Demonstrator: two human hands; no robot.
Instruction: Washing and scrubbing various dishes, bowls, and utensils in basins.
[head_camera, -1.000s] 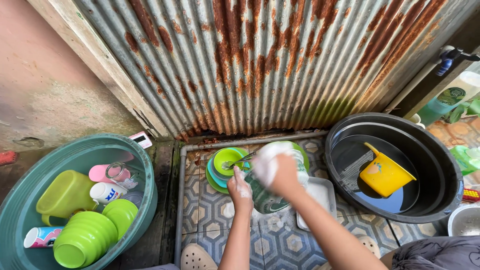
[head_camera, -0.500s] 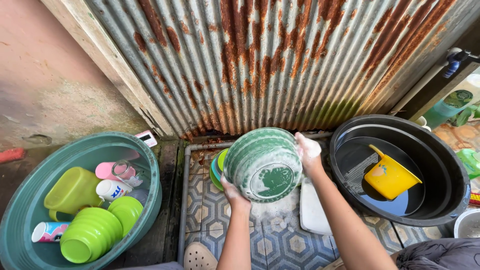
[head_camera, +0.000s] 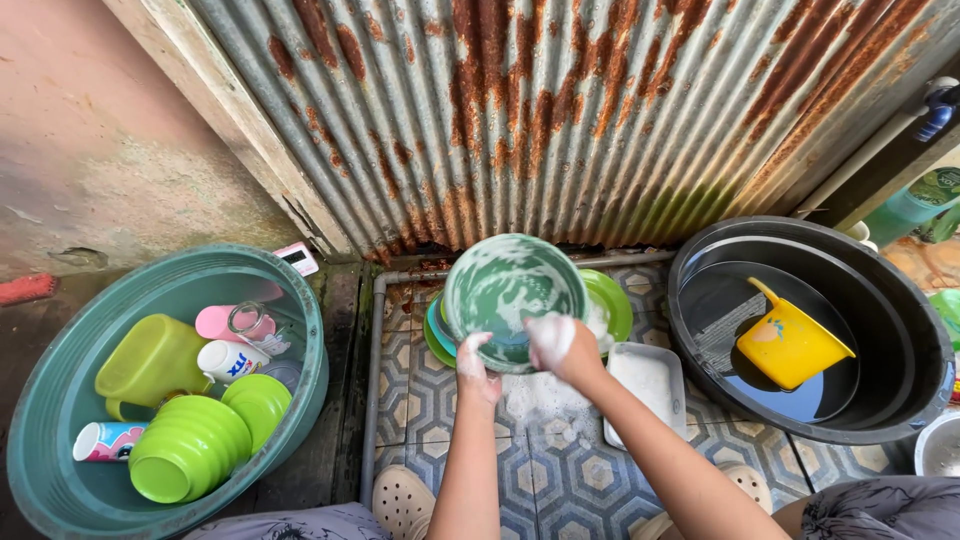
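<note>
I hold a soapy green bowl (head_camera: 512, 290) tilted up so its inside faces me, above a patterned tile floor (head_camera: 560, 455). My left hand (head_camera: 476, 366), covered in suds, grips the bowl's lower rim. My right hand (head_camera: 560, 345), also foamy, presses against the lower right of the bowl; whether it holds a sponge is hidden by foam. Under the bowl lies a stack of green plates (head_camera: 612, 303).
A teal basin (head_camera: 60, 400) at left holds lime green bowls (head_camera: 190, 450), a green jug (head_camera: 150, 360) and cups. A black tub (head_camera: 905, 340) at right holds water and a yellow scoop (head_camera: 790, 345). A white soapy tray (head_camera: 645, 385) lies by the plates. Rusty corrugated wall behind.
The bowl has been turned over: earlier its patterned underside faced me, now its soapy inside does. My right hand moved from the bowl's upper right rim down to its lower edge.
</note>
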